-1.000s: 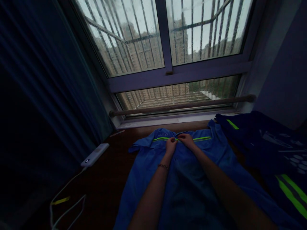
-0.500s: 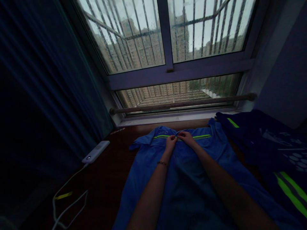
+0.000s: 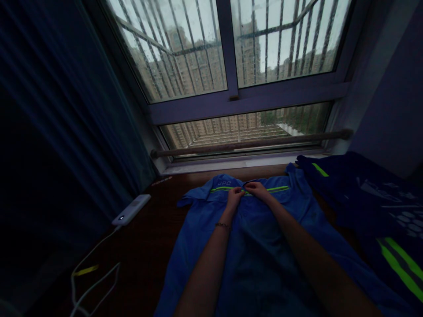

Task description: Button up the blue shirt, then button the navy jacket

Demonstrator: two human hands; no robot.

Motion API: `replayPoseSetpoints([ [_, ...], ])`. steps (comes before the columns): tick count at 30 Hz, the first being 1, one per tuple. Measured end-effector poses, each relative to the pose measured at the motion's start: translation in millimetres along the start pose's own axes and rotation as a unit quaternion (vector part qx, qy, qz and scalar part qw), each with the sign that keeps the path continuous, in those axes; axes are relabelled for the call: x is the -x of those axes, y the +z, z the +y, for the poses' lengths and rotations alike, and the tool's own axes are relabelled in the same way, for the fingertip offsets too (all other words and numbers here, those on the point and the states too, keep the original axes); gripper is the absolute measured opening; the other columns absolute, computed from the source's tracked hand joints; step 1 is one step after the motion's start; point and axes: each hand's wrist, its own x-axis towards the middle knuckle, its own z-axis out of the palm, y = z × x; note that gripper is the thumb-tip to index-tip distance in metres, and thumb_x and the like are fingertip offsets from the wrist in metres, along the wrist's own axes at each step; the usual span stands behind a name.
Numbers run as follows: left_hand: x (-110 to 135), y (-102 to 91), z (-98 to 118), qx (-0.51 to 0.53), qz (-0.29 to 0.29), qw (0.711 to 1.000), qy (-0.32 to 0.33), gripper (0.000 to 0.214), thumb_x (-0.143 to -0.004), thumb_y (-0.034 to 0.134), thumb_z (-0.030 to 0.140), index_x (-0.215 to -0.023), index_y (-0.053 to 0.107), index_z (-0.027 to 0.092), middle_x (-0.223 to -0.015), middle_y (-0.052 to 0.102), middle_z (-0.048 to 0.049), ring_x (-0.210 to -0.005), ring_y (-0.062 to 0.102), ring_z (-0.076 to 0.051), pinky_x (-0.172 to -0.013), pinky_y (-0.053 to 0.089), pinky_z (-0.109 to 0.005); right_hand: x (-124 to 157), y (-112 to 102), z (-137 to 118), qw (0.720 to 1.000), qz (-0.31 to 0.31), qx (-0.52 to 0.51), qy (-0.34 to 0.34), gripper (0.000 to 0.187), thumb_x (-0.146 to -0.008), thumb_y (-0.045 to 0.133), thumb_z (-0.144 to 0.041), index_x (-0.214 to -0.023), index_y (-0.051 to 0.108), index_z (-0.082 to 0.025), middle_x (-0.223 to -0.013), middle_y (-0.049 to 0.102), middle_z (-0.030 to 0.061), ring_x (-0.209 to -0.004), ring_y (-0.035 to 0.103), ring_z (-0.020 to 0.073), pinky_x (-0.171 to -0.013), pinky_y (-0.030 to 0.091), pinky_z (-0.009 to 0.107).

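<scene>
A blue work shirt (image 3: 254, 246) with a neon green stripe across the chest lies flat on a dark wooden surface (image 3: 142, 246), collar toward the window. My left hand (image 3: 234, 196) and my right hand (image 3: 257, 190) meet at the shirt's front opening, right on the stripe. Both hands have their fingers pinched on the fabric edges there. A thin bracelet circles my left wrist.
A white power bank (image 3: 131, 210) with a lit dot lies at the left, its white cable (image 3: 89, 273) looping toward me. A dark navy garment (image 3: 373, 207) with green stripes is heaped at the right. A barred window (image 3: 231, 66) and a rail stand beyond; a dark curtain hangs left.
My hands stay pinched at the same spot on the shirt front. The view has shifted only slightly.
</scene>
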Motion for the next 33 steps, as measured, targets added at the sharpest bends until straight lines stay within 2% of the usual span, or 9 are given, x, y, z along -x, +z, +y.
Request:
replayPoseSetpoints([
  [7,2,0.7,3,-0.002,-0.017,1.0,-0.006,0.019,-0.049,0.063,0.019,-0.066,0.062,0.011,-0.054,0.057,0.002,-0.051,0.048,-0.01,-0.052,0.037,-0.021,-2,0,3,0.998,0.002,-0.053,0.022,0.03,-0.054,0.062,-0.032,-0.078,0.064,-0.013,-0.073,0.065,0.004,-0.07,0.059,0.0164,-0.067,0.045,0.027],
  [13,4,0.3,5,-0.023,-0.007,1.0,-0.004,0.019,-0.049,0.064,0.019,-0.065,0.063,0.011,-0.053,0.057,0.0018,-0.05,0.048,-0.01,-0.051,0.037,-0.021,1,-1,1,0.997,0.024,-0.062,0.034,0.028,-0.051,0.063,-0.029,-0.075,0.064,-0.013,-0.068,0.064,0.0026,-0.063,0.058,0.015,-0.061,0.045,0.025],
  [20,4,0.0,3,-0.053,0.01,0.999,0.007,0.02,-0.05,0.064,0.021,-0.067,0.063,0.011,-0.057,0.06,-0.0003,-0.053,0.051,-0.011,-0.052,0.038,-0.021,-1,4,3,0.997,0.076,-0.014,0.031,0.022,-0.051,0.062,-0.027,-0.068,0.064,-0.014,-0.062,0.063,0.002,-0.053,0.055,0.0132,-0.052,0.042,0.024],
  [24,7,-0.8,5,-0.068,0.006,0.997,0.026,0.019,-0.052,0.064,0.023,-0.066,0.064,0.011,-0.056,0.06,-0.0002,-0.053,0.051,-0.011,-0.052,0.038,-0.021,1,4,4,0.994,0.102,0.027,0.013,0.018,-0.052,0.062,-0.026,-0.066,0.064,-0.014,-0.063,0.063,0.0028,-0.058,0.057,0.015,-0.056,0.043,0.025],
  [26,8,-1.6,7,-0.071,0.007,0.997,0.037,0.017,-0.057,0.059,0.025,-0.066,0.064,0.011,-0.057,0.06,-0.0008,-0.053,0.051,-0.012,-0.053,0.039,-0.022,2,3,3,0.993,0.111,0.045,0.003,0.018,-0.053,0.062,-0.027,-0.065,0.065,-0.014,-0.065,0.064,0.0035,-0.061,0.058,0.0162,-0.059,0.044,0.025],
  [29,9,-2.8,9,-0.08,0.019,0.995,0.051,0.022,-0.067,0.047,0.024,-0.069,0.064,0.012,-0.056,0.06,-0.0013,-0.052,0.052,-0.012,-0.054,0.04,-0.023,4,2,2,0.991,0.113,0.064,-0.01,0.02,-0.056,0.061,-0.029,-0.068,0.066,-0.014,-0.067,0.065,0.0041,-0.064,0.059,0.0169,-0.061,0.044,0.026],
  [33,13,-2.7,15,-0.108,0.024,0.99,0.088,0.019,-0.063,0.048,0.016,-0.072,0.064,0.013,-0.067,0.063,-0.0022,-0.066,0.056,-0.014,-0.065,0.042,-0.024,6,3,-3,0.99,0.104,0.09,-0.027,0.021,-0.061,0.057,-0.031,-0.071,0.067,-0.015,-0.067,0.065,0.0032,-0.064,0.059,0.0164,-0.061,0.043,0.025],
])
